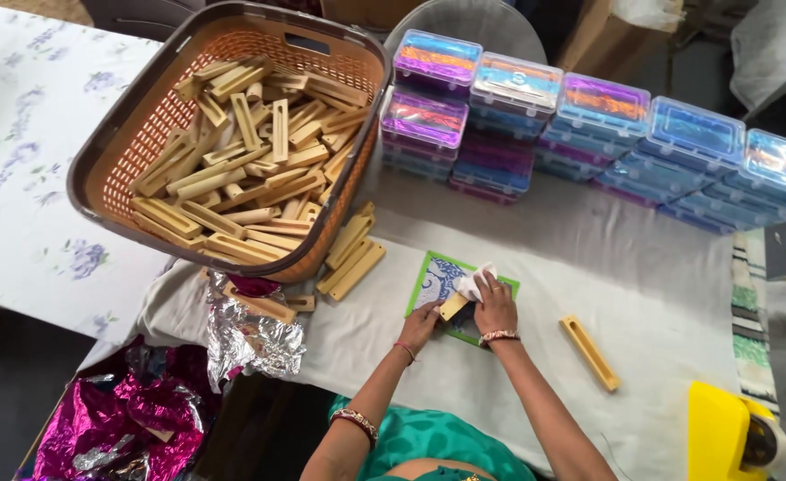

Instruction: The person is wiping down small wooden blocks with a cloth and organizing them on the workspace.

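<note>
While our right hand point(496, 303) pinched a white cloth point(475, 280) and our left hand point(421, 322) gripped a wooden block point(453, 305), both pressed over the green board point(436, 274). We judged the board could slide on the table point(642, 294) under rubbing, since nothing pinned it.

small wooden block point(453, 306) flat on green-edged card point(429, 265), white cloth point(475, 281) above
</note>
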